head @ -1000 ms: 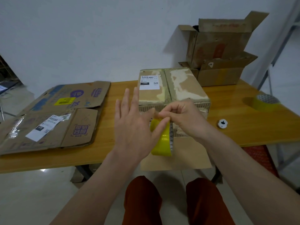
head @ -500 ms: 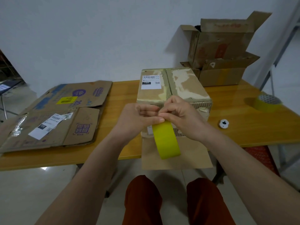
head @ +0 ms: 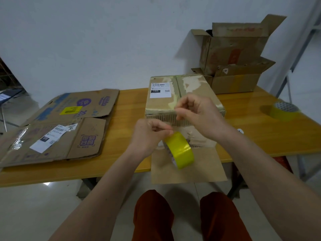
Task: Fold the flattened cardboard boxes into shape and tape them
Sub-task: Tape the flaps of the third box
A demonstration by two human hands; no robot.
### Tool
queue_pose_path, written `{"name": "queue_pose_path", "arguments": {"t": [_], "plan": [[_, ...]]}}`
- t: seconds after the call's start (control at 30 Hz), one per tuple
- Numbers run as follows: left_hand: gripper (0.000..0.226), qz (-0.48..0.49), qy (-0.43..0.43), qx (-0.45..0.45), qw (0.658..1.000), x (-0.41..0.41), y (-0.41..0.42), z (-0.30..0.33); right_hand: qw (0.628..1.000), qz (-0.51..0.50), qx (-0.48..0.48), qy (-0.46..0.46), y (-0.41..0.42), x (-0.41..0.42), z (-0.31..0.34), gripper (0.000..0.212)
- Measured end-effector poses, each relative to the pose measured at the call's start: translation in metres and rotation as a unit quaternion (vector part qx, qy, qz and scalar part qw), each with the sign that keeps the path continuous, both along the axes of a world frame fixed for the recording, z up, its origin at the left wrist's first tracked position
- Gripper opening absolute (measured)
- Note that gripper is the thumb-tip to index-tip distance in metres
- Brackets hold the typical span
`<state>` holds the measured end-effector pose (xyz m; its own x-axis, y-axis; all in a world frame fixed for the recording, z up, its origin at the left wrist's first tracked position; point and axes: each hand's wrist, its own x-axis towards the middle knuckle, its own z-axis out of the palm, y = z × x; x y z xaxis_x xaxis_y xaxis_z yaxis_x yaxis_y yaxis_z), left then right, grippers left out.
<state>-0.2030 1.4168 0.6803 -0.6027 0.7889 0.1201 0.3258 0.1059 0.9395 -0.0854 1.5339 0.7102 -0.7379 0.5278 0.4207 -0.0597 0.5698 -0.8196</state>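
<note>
Both forearms are bare to the edge of the view, with no sleeves, watch or rings to be seen on the left hand [head: 149, 134] or the right hand [head: 199, 113]. The legs wear rust-orange trousers [head: 187, 216], plain and unmarked.

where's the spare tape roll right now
In the head view the spare tape roll lies flat on the table's far right, apart from the open boxes behind it.
</note>
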Motion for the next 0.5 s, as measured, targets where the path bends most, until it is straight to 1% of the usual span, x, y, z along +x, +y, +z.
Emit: {"name": "queue_pose_path", "arguments": {"t": [0.03,0.1,0.17,0.23,0.27,0.33,0.37,0.4,0.43,0.5], "plan": [[0.015,0.012,-0.006,0.03,0.999,0.0,0.0,0.001,0.999,-0.026,-0.013,0.029,0.002,0.0,-0.001,0.017],[0.015,0.051,-0.021,0.095,0.994,-0.002,-0.001,0.005,0.994,-0.077,-0.047,0.068,0.008,0.003,-0.011,0.029],[0.014,0.094,-0.042,0.147,0.984,-0.004,-0.002,0.009,0.993,-0.089,-0.065,0.04,0.015,0.007,-0.028,0.045],[0.011,0.125,-0.11,0.186,0.968,-0.004,-0.001,0.013,0.993,-0.051,-0.103,-0.009,0.018,0.012,-0.042,0.057],[0.009,0.139,-0.158,0.201,0.957,-0.004,-0.001,0.014,0.992,-0.015,-0.127,-0.019,0.015,0.015,-0.047,0.058],[0.008,0.164,-0.251,0.222,0.928,-0.001,0.003,0.015,0.98,0.061,-0.187,-0.004,0.004,0.015,-0.05,0.062],[0.008,0.17,-0.291,0.229,0.913,0.002,0.005,0.016,0.97,0.081,-0.227,0.015,-0.001,0.012,-0.051,0.065],[0.008,0.168,-0.325,0.235,0.9,0.006,0.008,0.017,0.962,0.078,-0.26,0.039,-0.007,0.008,-0.051,0.064],[0.009,0.162,-0.348,0.236,0.892,0.011,0.011,0.017,0.958,0.045,-0.276,0.061,-0.011,0.002,-0.051,0.057],[0.01,0.157,-0.359,0.224,0.893,0.021,0.017,0.016,0.954,-0.061,-0.273,0.107,-0.016,-0.011,-0.047,0.032]]}}
